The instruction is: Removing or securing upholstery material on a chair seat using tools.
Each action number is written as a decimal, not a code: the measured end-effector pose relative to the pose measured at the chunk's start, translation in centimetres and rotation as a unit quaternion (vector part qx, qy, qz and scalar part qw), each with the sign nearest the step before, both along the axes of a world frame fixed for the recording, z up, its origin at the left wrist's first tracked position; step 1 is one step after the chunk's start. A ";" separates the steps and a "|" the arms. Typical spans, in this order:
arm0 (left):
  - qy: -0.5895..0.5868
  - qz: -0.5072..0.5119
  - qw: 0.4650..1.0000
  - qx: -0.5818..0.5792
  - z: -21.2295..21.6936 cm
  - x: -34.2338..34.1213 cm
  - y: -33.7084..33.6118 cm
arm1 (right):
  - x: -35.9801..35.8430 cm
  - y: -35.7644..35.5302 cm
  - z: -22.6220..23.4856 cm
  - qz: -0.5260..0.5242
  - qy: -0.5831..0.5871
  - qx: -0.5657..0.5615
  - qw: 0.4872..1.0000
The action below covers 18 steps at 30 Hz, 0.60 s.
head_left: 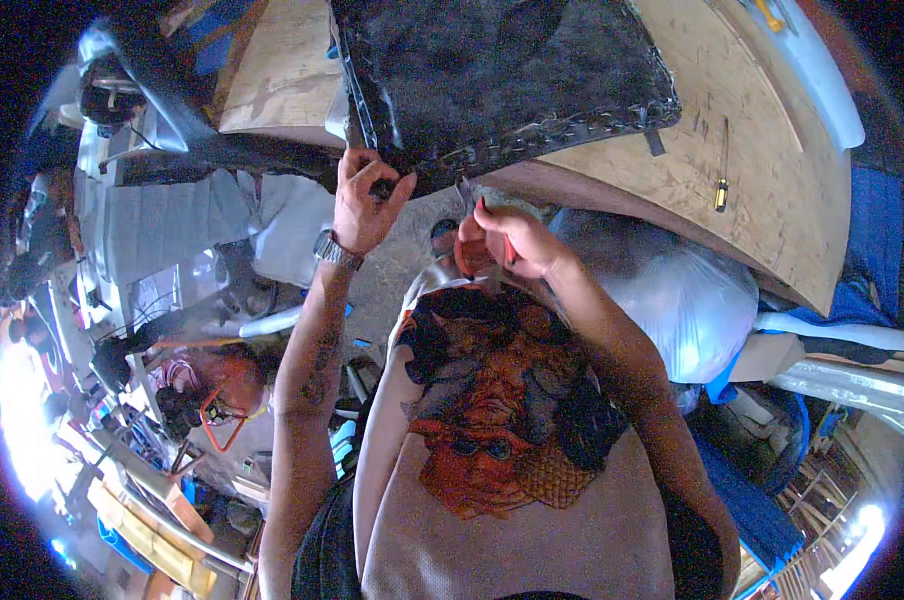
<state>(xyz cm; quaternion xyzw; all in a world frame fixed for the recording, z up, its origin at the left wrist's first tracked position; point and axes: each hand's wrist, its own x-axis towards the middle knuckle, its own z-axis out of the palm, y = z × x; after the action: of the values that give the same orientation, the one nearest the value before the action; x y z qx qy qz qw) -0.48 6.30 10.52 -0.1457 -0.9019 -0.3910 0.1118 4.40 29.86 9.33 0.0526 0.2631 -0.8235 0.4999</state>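
Observation:
A black fabric-covered panel [512, 70] lies on the plywood tabletop, its underside edged with a row of staples. Its near left corner juts past the table's front edge. At that corner my left hand [367, 205] is closed on the panel's black edge, fingers curled and a watch on the wrist. To the right, my right hand [522, 240] wraps round red-handled pliers [464, 192]. The metal jaws point up at the panel's near edge; whether they touch it or grip a staple, I cannot tell.
On the plywood table [772, 200] at the right lies a screwdriver [722, 190] with a yellow and black handle. A filled translucent plastic bag [687, 310] sits below the table's edge. At the left another person [207, 385] is near an orange frame saw [222, 415].

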 end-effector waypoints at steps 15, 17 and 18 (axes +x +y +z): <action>-0.012 -0.043 0.997 0.059 -0.9 -0.6 -0.4 | -1.2 -2.2 -3.3 -0.129 0.548 0.621 0.546; -0.012 -0.047 0.997 0.057 -0.7 -0.5 -0.8 | -1.7 -1.9 -1.7 -0.123 0.631 0.585 0.495; -0.011 -0.046 0.997 0.055 -0.7 -0.3 -1.0 | -1.0 -1.9 -0.7 -0.121 0.633 0.582 0.496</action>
<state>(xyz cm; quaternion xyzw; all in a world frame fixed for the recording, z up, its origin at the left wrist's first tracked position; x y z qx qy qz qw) -0.81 5.29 9.80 -0.1761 -0.8727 -0.4461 0.0914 3.40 27.93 8.66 -0.1720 0.9199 -0.3492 -0.0484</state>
